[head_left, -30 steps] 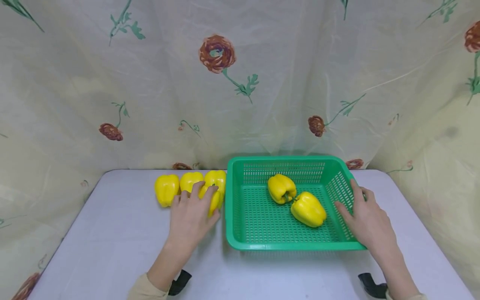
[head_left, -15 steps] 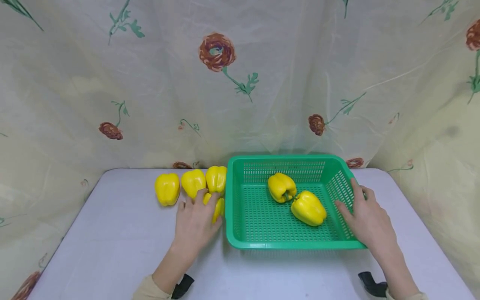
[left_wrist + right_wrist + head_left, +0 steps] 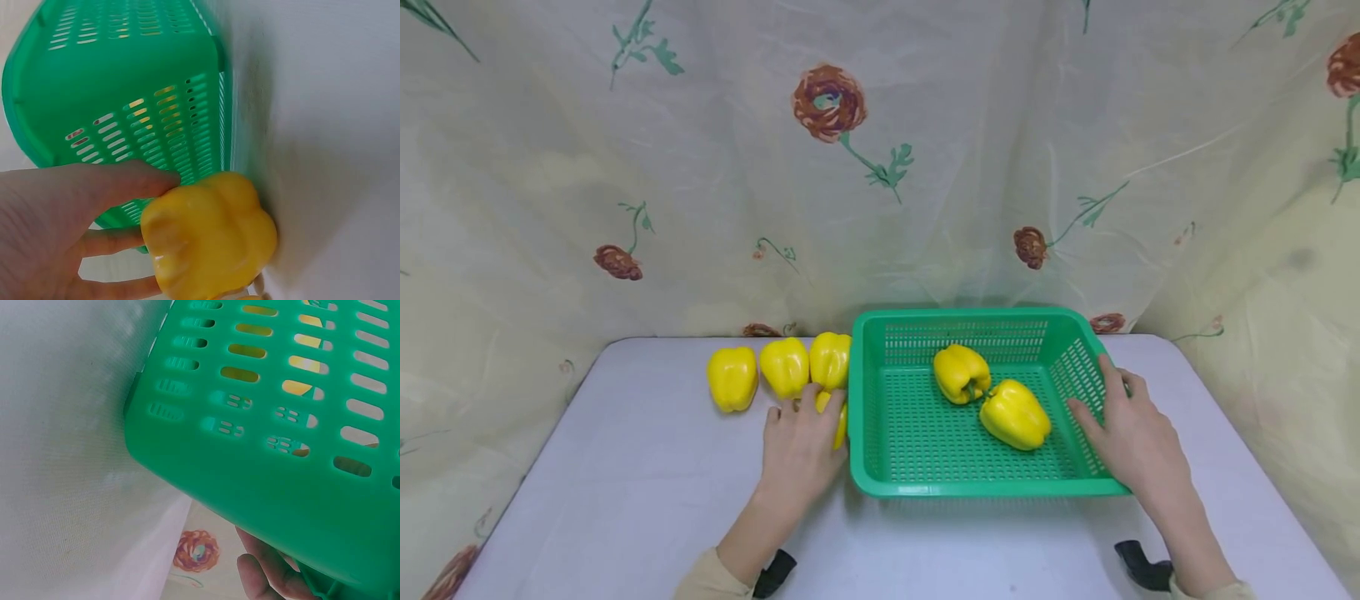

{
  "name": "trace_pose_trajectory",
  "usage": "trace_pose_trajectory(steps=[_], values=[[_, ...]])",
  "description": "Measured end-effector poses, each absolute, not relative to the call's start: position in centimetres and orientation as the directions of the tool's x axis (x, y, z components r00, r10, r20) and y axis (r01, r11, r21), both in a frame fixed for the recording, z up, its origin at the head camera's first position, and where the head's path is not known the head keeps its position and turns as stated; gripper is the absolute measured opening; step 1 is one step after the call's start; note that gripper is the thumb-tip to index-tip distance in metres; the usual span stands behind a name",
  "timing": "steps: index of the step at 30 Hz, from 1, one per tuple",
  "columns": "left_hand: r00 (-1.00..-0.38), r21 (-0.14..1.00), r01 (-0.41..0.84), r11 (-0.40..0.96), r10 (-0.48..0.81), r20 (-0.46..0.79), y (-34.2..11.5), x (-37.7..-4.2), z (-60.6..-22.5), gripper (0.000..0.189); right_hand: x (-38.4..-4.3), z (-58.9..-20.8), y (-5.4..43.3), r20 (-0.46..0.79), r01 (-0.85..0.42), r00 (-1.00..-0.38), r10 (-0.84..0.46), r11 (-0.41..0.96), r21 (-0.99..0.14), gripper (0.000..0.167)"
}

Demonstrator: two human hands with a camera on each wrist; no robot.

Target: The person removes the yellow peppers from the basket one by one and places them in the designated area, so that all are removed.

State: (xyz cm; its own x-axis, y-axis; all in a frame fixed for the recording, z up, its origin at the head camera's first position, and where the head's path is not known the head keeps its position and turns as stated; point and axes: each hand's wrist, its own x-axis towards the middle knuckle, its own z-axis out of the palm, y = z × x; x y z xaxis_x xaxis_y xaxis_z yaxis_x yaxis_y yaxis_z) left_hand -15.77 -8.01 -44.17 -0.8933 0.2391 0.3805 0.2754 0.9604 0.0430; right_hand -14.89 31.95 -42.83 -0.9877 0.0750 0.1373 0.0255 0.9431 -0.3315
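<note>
My left hand [image 3: 803, 454] grips a yellow bell pepper [image 3: 209, 237] just outside the left wall of a green plastic basket [image 3: 985, 488]. In the left wrist view the thumb lies along the pepper's basket side, with fingers spread round its other side. Two yellow bell peppers rest inside the basket, one towards the back [image 3: 961, 375] and one nearer the front [image 3: 1015, 415]. My right hand [image 3: 1138, 437] holds the basket's right rim, thumb on the inner side; in the right wrist view its fingers [image 3: 269, 569] show at the rim, partly hidden by the wall.
Three more yellow peppers stand in a row left of the basket: a left one [image 3: 732, 380], a middle one [image 3: 786, 368] and one by the basket wall [image 3: 831, 360]. A flowered curtain [image 3: 925, 167] hangs behind the white-covered table [image 3: 625, 483].
My left hand has moved right and towards the front with its pepper, away from the row and up to the basket's left side. My right hand has stayed on the rim.
</note>
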Motion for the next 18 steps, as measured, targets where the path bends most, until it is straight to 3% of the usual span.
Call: trace_pose_trajectory(steps=[18], values=[[-0.918, 0.037, 0.261, 0.965, 0.236, 0.320, -7.91, -15.24, -43.33, 0.049, -14.94, -42.92, 32.03, 0.146, 0.019, -0.987, 0.070, 0.946, -0.324, 0.084]])
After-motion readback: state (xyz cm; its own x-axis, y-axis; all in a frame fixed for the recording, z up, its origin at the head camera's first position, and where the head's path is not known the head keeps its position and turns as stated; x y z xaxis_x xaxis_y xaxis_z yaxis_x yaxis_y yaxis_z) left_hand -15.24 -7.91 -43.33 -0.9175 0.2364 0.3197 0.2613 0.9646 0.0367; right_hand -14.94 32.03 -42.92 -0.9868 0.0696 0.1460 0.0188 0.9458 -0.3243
